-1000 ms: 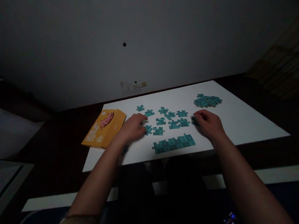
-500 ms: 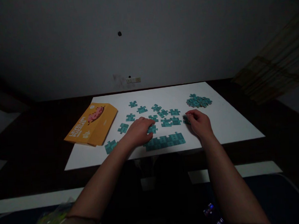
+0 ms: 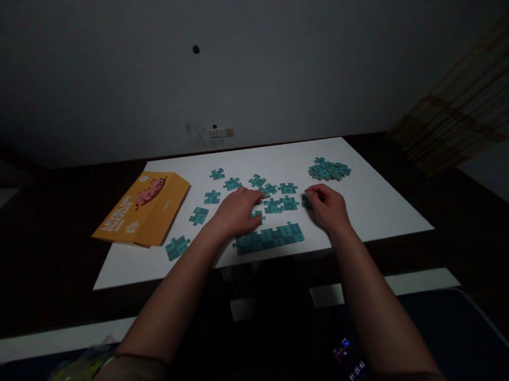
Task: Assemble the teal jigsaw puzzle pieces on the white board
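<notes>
Lying on the white table (image 3: 376,212), teal puzzle pieces (image 3: 199,216) show two tones and rounded knobs. The left hand (image 3: 237,211) parts thumb from fingers over some; whether the right hand (image 3: 331,206) pinches the shaded piece (image 3: 306,202), I cannot tell.

From where I stand, I can read "LEVEL UP! PUZZLES" in pale capitals across the yellow box (image 3: 164,222). The smaller print below that title, and on the box's side, is too tiny for me. Low down, a lit screen (image 3: 357,373) reads "01:25:4", its final digit blurred.
</notes>
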Motion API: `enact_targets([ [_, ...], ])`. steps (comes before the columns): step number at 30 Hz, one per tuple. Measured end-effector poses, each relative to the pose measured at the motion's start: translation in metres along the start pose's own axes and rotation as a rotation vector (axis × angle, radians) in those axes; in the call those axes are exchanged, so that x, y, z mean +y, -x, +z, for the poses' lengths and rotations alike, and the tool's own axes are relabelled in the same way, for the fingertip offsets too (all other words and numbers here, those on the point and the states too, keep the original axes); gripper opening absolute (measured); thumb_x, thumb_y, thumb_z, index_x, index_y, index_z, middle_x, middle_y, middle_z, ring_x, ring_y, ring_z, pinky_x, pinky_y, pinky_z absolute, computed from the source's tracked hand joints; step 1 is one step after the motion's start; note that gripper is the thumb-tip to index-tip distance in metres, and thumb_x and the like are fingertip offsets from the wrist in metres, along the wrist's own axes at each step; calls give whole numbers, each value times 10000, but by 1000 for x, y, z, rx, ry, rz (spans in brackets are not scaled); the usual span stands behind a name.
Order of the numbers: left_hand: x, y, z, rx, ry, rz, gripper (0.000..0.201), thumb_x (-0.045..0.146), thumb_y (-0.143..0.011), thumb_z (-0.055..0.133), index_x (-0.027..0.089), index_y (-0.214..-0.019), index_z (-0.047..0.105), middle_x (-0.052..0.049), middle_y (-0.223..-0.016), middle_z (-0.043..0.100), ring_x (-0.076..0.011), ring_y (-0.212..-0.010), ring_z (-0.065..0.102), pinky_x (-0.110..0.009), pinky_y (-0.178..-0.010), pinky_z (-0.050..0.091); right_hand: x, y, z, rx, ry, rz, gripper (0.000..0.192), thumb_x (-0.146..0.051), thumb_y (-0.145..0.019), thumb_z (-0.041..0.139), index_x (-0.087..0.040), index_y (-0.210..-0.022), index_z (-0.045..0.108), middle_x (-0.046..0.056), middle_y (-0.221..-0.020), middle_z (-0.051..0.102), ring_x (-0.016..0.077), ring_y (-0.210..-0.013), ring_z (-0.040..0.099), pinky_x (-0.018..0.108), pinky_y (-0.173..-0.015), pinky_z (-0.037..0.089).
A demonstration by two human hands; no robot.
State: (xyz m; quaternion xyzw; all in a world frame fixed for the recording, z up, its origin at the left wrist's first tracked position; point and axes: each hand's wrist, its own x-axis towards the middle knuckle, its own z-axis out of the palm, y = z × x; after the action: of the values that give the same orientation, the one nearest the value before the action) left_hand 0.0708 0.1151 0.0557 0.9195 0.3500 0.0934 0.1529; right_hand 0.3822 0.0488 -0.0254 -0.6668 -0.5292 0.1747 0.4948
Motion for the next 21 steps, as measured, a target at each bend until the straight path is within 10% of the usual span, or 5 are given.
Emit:
enact_targets([
  [21, -4, -48, 14, -38, 41, 48, 449, 246, -950, 716, 248, -1397, 764, -134, -1381, 809, -356, -1347, 689, -521, -1170, 586, -1, -1, -1, -7, -10, 9, 253, -452, -957, 686, -259, -1014, 839, 23, -780, 716, 238, -736, 624, 414, -732, 475],
])
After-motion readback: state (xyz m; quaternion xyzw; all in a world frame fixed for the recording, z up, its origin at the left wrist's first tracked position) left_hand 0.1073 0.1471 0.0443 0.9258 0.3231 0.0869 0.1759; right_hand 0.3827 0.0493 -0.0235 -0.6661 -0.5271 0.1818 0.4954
